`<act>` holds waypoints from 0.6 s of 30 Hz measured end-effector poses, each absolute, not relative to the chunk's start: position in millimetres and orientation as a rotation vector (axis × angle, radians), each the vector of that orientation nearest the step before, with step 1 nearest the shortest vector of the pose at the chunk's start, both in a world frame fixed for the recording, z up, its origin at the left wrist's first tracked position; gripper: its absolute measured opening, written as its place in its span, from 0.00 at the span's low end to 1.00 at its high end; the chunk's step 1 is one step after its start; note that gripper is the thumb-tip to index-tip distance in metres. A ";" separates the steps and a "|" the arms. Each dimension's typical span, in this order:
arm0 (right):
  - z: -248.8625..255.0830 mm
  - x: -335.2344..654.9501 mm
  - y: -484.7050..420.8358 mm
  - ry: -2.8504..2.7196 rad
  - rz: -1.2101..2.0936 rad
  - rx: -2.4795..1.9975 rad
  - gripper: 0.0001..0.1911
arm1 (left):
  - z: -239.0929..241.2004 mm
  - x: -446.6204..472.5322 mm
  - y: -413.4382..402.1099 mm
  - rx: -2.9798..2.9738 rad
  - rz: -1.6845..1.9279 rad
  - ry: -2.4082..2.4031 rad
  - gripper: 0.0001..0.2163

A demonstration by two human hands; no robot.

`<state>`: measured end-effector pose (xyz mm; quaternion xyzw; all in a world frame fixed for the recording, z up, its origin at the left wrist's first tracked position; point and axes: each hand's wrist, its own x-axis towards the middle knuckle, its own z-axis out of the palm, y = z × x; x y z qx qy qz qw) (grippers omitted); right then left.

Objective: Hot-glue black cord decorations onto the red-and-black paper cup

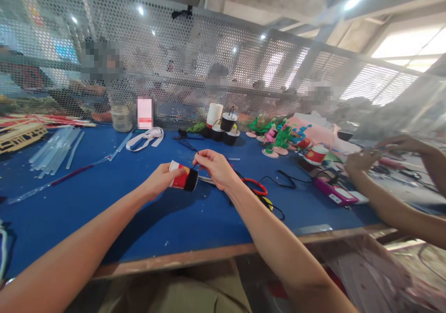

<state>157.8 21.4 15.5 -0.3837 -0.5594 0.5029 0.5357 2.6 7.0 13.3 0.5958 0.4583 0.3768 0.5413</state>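
Note:
My left hand is wrapped round a red paper cup with a white rim and a black band, tilted on its side above the blue table. Close to the cup's black end, my right hand pinches a thin black cord, whose loose end sticks up behind the fingers. Whether the cord touches the cup I cannot tell. Scissors with red handles lie under my right forearm. Farther back stand several black-banded cups with cord loops, beside a white roll.
Clear glue sticks and a white ribbon lie at left. Green craft plants stand at right, near a purple device. A co-worker's hands work at far right. A perforated metal screen borders the table's back.

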 end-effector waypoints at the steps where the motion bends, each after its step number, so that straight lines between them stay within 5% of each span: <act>1: 14.2 158.3 21.3 -1.332 1.189 -0.907 0.08 | 13.6 2.6 7.1 1.393 0.887 1.095 0.10; 18: 13.6 159.2 20.4 -1.441 0.945 -0.992 0.09 | 13.9 3.7 5.6 1.394 0.831 1.174 0.11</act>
